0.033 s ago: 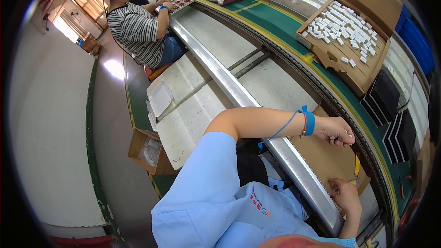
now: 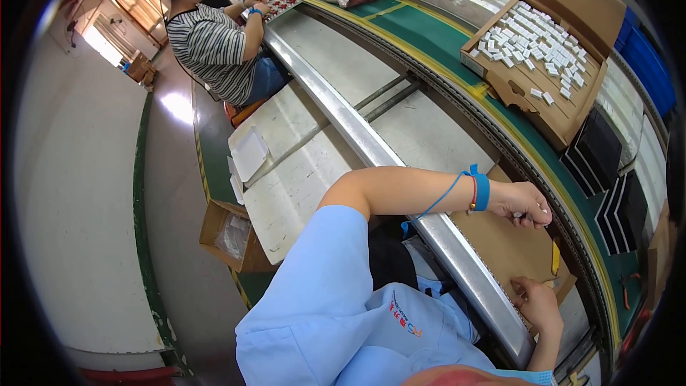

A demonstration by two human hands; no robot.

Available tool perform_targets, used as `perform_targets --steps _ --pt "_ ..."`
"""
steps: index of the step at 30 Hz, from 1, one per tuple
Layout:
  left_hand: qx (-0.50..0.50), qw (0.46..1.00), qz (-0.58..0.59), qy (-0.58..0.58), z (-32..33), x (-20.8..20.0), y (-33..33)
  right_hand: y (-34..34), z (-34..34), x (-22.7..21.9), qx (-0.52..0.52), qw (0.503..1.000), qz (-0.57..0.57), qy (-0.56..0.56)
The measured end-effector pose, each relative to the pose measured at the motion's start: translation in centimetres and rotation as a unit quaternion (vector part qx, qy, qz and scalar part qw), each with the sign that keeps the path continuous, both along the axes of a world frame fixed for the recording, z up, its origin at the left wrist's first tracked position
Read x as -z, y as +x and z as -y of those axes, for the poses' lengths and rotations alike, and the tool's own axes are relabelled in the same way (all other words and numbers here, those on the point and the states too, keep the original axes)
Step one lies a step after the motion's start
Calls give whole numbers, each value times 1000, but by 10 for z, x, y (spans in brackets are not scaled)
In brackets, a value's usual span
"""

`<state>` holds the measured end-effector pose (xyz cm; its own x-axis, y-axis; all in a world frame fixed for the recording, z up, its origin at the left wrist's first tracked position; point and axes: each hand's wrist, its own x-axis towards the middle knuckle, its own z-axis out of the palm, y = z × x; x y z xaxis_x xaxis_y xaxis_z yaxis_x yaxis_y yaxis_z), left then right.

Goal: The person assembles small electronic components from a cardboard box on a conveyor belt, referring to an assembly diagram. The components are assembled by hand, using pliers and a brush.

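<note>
My left hand (image 2: 525, 204), with a blue wrist strap (image 2: 481, 192) and its cord, is closed over a brown cardboard sheet (image 2: 493, 243). Bits of a small white piece (image 2: 518, 214) show between its fingers; the rest is hidden. Lower down, my right hand (image 2: 539, 305) rests by the same cardboard, fingers loosely bent and apart, and nothing shows in them. Between the two hands, at the cardboard's right side, lies a yellow-handled tool (image 2: 555, 257), perhaps a cutter.
An open cardboard box (image 2: 525, 93) of small white blocks stands on the green bench beyond a curved rail. Black panels with white stripes (image 2: 618, 211) and red-handled pliers (image 2: 626, 292) lie right. A metal rail (image 2: 457, 250) crosses before me. A co-worker (image 2: 214, 50) sits far left.
</note>
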<state>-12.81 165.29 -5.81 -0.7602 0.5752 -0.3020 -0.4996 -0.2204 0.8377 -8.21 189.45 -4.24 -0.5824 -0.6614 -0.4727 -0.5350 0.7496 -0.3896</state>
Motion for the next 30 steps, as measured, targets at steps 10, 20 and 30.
perform_targets --steps 10,20,30 --pt "-5 1000 10 -25 -1 0 -2 0 0 1 5 1000 -7 10" --pt "-5 1000 8 -28 0 0 -1 1 1 -1 -1 1000 -15 11" --pt "-6 1000 9 -17 0 4 -3 0 0 1 0 1000 -9 14"
